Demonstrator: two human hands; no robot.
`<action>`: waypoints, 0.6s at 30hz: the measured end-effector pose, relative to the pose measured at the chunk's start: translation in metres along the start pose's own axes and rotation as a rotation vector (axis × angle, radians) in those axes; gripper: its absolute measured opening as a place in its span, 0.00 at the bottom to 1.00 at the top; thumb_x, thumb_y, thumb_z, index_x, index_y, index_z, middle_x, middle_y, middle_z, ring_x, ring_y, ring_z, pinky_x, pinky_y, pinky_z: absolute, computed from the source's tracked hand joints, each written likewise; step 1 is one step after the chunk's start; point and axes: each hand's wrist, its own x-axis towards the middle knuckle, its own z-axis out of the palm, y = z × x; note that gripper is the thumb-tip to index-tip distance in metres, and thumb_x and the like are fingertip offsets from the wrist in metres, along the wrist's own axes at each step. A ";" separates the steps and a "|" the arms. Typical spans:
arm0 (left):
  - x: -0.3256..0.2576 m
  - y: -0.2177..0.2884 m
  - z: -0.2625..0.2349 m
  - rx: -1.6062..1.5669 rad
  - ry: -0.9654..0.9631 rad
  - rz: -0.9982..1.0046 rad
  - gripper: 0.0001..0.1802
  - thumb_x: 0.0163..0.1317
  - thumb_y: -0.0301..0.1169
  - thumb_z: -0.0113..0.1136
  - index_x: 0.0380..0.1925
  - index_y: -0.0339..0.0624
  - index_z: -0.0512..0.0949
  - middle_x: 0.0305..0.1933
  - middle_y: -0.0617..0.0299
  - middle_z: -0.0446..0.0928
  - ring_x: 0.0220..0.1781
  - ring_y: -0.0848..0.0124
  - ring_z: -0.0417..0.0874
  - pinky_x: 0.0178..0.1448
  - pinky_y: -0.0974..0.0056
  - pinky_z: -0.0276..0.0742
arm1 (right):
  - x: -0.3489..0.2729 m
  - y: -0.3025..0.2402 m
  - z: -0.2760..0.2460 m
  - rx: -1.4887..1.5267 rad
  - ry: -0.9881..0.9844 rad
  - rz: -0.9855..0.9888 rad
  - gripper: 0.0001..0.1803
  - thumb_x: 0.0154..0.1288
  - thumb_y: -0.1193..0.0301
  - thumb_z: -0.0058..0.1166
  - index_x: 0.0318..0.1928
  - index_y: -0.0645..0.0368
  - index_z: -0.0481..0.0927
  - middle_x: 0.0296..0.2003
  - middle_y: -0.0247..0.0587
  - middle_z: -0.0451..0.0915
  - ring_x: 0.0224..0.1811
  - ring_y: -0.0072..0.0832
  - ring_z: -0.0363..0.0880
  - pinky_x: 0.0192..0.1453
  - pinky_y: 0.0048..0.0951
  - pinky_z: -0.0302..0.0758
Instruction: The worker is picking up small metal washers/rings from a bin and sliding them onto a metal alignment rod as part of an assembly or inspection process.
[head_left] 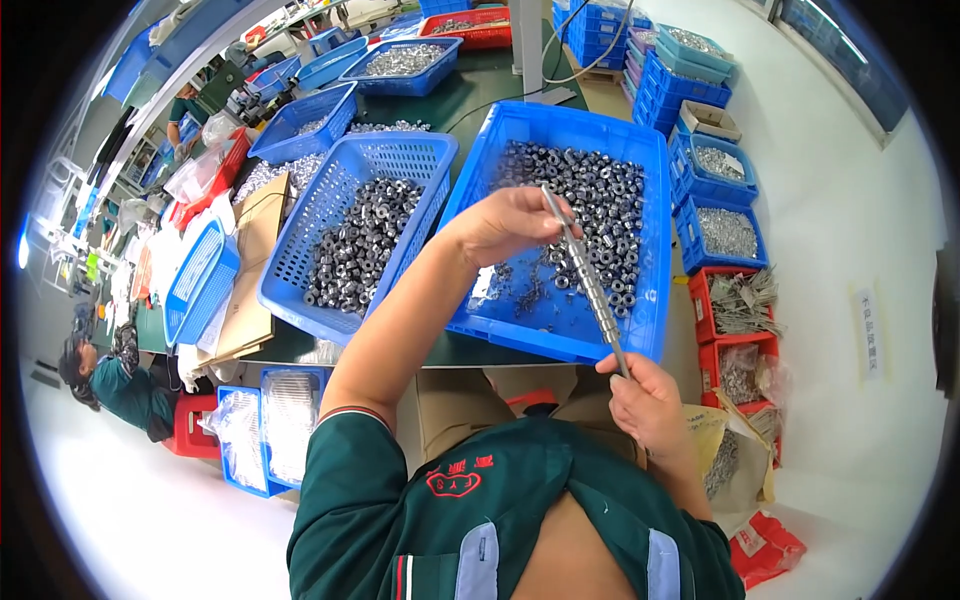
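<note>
Fingers (545,215) of the left hand (510,225) pinch the thin metal rod's (590,285) top; right hand (645,400) grips its bottom, above the blue plastic crate (650,300) of small metal nuts (600,200)

shirt (520,520): dark green, short sleeves | cuff: red-white stripe | chest: red emblem | pockets: grey-blue

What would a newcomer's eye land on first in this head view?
Probably the thin metal rod strung with small ring-shaped parts, held slanted at centre between the left hand at its upper end and the right hand at its lower end. Behind it sits the big blue plastic tray of dark metal ring parts, with a blue perforated basket of similar parts to its left.
</note>
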 end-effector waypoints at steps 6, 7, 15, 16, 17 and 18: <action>0.001 0.002 0.013 0.048 -0.065 -0.056 0.15 0.56 0.30 0.62 0.45 0.43 0.76 0.48 0.54 0.78 0.49 0.68 0.78 0.53 0.66 0.70 | 0.007 0.002 0.004 -0.110 0.027 -0.042 0.12 0.68 0.74 0.42 0.50 0.64 0.68 0.18 0.20 0.59 0.15 0.07 0.53 0.17 0.14 0.49; -0.001 0.004 0.012 0.068 -0.018 -0.060 0.18 0.58 0.32 0.61 0.48 0.43 0.74 0.48 0.55 0.78 0.49 0.69 0.78 0.53 0.66 0.70 | 0.007 0.002 0.004 -0.119 0.026 -0.049 0.12 0.68 0.74 0.42 0.50 0.64 0.68 0.18 0.20 0.59 0.15 0.07 0.53 0.17 0.14 0.49; -0.006 0.006 -0.029 1.446 0.572 0.004 0.10 0.54 0.30 0.61 0.36 0.40 0.80 0.32 0.57 0.81 0.36 0.66 0.81 0.41 0.64 0.75 | -0.002 0.009 -0.006 -0.108 0.093 -0.043 0.11 0.68 0.74 0.43 0.49 0.63 0.68 0.17 0.21 0.59 0.14 0.07 0.53 0.17 0.14 0.49; -0.004 0.003 -0.030 1.542 0.550 -0.056 0.10 0.52 0.30 0.62 0.36 0.42 0.81 0.30 0.57 0.80 0.35 0.66 0.81 0.40 0.63 0.75 | -0.002 0.010 -0.007 -0.104 0.098 -0.039 0.11 0.68 0.74 0.43 0.49 0.63 0.68 0.17 0.21 0.59 0.14 0.08 0.53 0.17 0.14 0.49; -0.003 0.000 -0.029 1.606 0.510 -0.129 0.09 0.51 0.29 0.60 0.34 0.45 0.81 0.32 0.54 0.80 0.36 0.60 0.81 0.42 0.59 0.76 | -0.004 0.010 -0.009 -0.100 0.096 -0.033 0.11 0.68 0.74 0.43 0.49 0.63 0.68 0.17 0.21 0.59 0.14 0.08 0.53 0.17 0.14 0.49; -0.001 -0.003 -0.029 1.605 0.512 -0.138 0.09 0.51 0.29 0.60 0.34 0.45 0.81 0.32 0.54 0.80 0.36 0.60 0.81 0.42 0.59 0.76 | -0.004 0.010 -0.010 -0.102 0.097 -0.039 0.11 0.68 0.75 0.43 0.50 0.63 0.68 0.17 0.21 0.59 0.14 0.08 0.53 0.17 0.14 0.49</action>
